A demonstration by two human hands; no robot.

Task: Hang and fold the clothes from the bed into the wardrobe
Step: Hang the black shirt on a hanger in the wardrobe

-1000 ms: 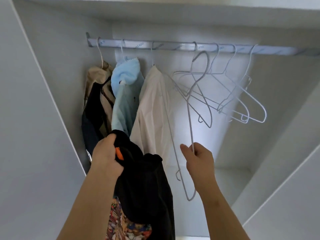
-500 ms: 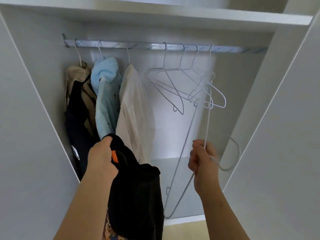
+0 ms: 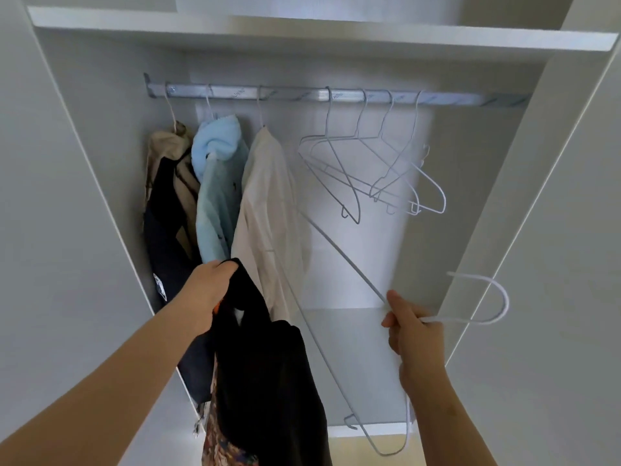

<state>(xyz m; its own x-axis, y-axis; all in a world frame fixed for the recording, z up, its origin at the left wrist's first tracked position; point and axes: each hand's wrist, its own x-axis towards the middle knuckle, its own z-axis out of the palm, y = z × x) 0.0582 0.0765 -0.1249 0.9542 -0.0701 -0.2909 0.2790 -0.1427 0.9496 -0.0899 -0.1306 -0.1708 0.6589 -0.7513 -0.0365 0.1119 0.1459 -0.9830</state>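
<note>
One wire hanger (image 3: 356,270) is gripped by right hand (image 3: 415,334), black garment (image 3: 268,381) by left hand (image 3: 210,290). Neck-threading is judged next.

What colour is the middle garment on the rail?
The middle garment is light blue; head view.

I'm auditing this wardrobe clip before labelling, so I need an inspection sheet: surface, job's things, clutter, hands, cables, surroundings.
Surface: metal rail spans the wardrobe under a white shelf.
Job's things: black garment and wire hanger, both off the rail; beige-and-black garment, light blue garment and cream garment hang at the rail's left.
Clutter: four empty hangers on the rail's right half.
Hands: left hand grips the black garment; right hand grips the wire hanger near its hook.
Cables: nothing seen.
Surroundings: white side panels.
</note>
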